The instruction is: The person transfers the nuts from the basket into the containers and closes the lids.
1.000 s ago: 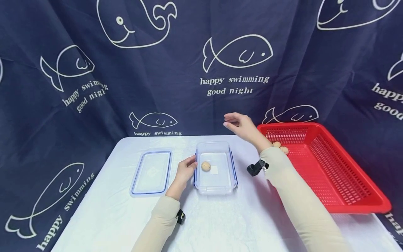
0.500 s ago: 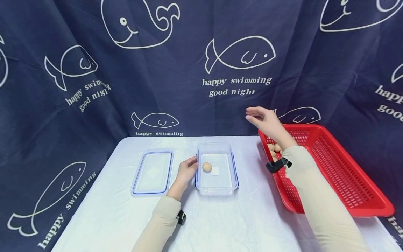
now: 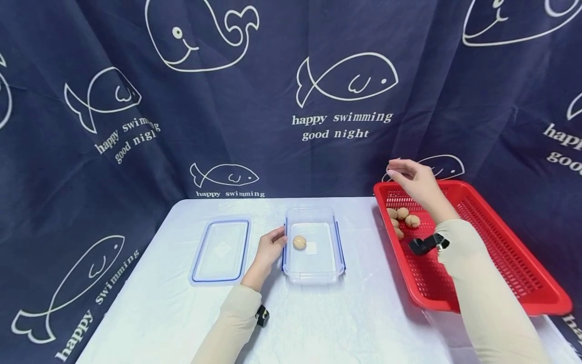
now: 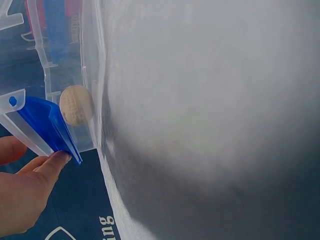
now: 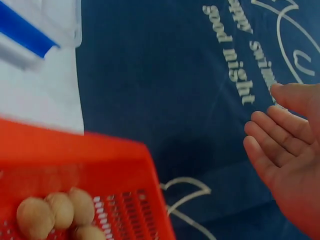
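A clear plastic food container [image 3: 318, 277] with blue side latches stands lidless on the table. One walnut [image 3: 299, 242] lies inside it near the left wall, and shows again as a walnut [image 4: 76, 105] in the left wrist view. My left hand [image 3: 269, 251] touches the container's left side. Its fingertips rest against the blue latch [image 4: 47, 122]. My right hand [image 3: 420, 184] hovers above the back of a red plastic basket [image 3: 402, 265], holding nothing; the right wrist view shows its bare palm and loosely bent fingers [image 5: 277, 132]. Several walnuts [image 3: 412, 221] lie in the basket's back left corner.
A clear lid [image 3: 220, 250] with a blue seal lies flat on the white table [image 3: 313, 323], left of the container. The basket takes up the table's right side. Behind the table hangs a dark blue curtain [image 3: 273, 101] with fish prints.
My right hand has moved right, from beyond the container to above the basket, bringing more walnuts into sight. The left hand has stayed at the container.
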The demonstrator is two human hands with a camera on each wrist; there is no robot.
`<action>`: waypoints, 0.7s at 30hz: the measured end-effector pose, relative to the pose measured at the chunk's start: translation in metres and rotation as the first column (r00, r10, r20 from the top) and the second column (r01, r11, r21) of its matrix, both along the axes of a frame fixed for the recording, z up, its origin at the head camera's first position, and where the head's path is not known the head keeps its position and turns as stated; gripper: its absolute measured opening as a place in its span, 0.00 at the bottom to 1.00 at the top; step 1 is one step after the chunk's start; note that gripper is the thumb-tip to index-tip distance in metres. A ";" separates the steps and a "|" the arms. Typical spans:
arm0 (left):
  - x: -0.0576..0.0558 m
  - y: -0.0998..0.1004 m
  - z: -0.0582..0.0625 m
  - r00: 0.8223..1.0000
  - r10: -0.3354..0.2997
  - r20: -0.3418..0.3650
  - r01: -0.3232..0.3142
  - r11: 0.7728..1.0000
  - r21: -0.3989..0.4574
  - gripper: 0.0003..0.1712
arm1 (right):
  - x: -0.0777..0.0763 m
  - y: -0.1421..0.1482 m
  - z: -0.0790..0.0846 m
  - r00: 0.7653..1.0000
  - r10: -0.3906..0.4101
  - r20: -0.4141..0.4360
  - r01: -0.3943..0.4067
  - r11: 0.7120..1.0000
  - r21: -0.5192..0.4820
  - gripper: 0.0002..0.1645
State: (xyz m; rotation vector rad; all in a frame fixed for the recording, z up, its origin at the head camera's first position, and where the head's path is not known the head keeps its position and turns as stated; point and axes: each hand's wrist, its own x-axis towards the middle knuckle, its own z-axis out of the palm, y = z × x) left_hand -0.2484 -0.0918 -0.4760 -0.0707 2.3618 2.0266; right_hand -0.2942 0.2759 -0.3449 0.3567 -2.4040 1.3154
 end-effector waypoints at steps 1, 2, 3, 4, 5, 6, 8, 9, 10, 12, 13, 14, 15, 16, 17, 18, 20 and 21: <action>0.000 0.000 0.000 1.000 0.000 0.000 0.000 1.000 0.001 0.22 | 0.000 0.004 -0.002 1.000 -0.016 0.012 0.016 1.000 0.003 0.23; 0.001 0.000 0.000 1.000 0.001 0.001 -0.001 1.000 0.003 0.22 | 0.000 0.008 -0.004 0.999 -0.025 0.021 0.025 1.000 -0.002 0.23; 0.000 0.000 0.000 1.000 0.000 -0.001 0.000 1.000 0.003 0.22 | 0.000 0.011 -0.006 0.999 -0.035 0.027 0.035 0.999 -0.007 0.23; 0.000 0.000 0.000 1.000 -0.002 -0.004 0.002 1.000 0.003 0.22 | -0.001 0.015 -0.008 0.999 -0.044 0.031 0.045 0.999 -0.004 0.24; 0.000 -0.001 0.001 1.000 -0.004 -0.006 0.004 1.000 0.004 0.22 | -0.001 0.019 -0.010 0.998 -0.054 0.035 0.054 0.999 -0.001 0.24; 0.000 -0.001 0.001 1.000 -0.007 -0.009 0.007 1.000 0.004 0.22 | -0.001 0.022 -0.013 0.997 -0.065 0.040 0.065 0.998 0.003 0.23; -0.001 -0.001 0.001 1.000 -0.012 -0.011 0.012 1.000 0.008 0.22 | -0.003 0.030 -0.018 0.996 -0.078 0.040 0.078 0.997 0.005 0.23; -0.001 -0.001 0.000 1.000 -0.014 -0.012 0.014 1.000 0.009 0.22 | -0.003 0.033 -0.021 0.996 -0.082 0.042 0.082 0.997 0.003 0.23; -0.001 -0.001 0.001 1.000 -0.015 -0.012 0.016 1.000 0.010 0.22 | -0.003 0.037 -0.024 0.995 -0.087 0.045 0.087 0.996 0.004 0.23; -0.001 -0.001 0.001 1.000 -0.014 -0.006 0.014 1.000 0.016 0.22 | -0.004 0.044 -0.031 0.994 -0.091 0.058 0.092 0.996 -0.005 0.23; -0.001 -0.001 0.001 1.000 -0.013 -0.004 0.013 1.000 0.020 0.22 | -0.003 0.046 -0.034 0.993 -0.094 0.070 0.095 0.995 -0.009 0.24; -0.001 -0.001 0.001 1.000 -0.013 -0.003 0.013 1.000 0.021 0.22 | -0.003 0.049 -0.037 0.992 -0.097 0.082 0.098 0.995 -0.008 0.24; -0.001 -0.001 0.001 1.000 -0.012 -0.003 0.012 1.000 0.021 0.22 | -0.003 0.052 -0.041 0.990 -0.104 0.096 0.105 0.994 -0.005 0.25; -0.001 -0.001 0.001 1.000 -0.011 -0.001 0.011 1.000 0.021 0.22 | -0.003 0.055 -0.044 0.987 -0.113 0.112 0.114 0.993 0.003 0.26; -0.001 -0.001 0.000 1.000 -0.011 -0.001 0.011 1.000 0.021 0.22 | -0.002 0.057 -0.048 0.984 -0.120 0.129 0.120 0.993 0.005 0.26; -0.001 -0.001 -0.001 1.000 -0.010 -0.002 0.010 1.000 0.019 0.22 | -0.002 0.059 -0.052 0.981 -0.125 0.147 0.125 0.992 0.007 0.27; -0.002 -0.001 -0.002 1.000 -0.008 0.003 0.008 1.000 0.014 0.22 | -0.001 0.065 -0.059 0.974 -0.138 0.179 0.138 0.990 0.015 0.28; -0.002 -0.001 -0.003 1.000 -0.007 0.007 0.007 1.000 0.008 0.22 | -0.001 0.067 -0.063 0.970 -0.143 0.197 0.143 0.990 0.015 0.29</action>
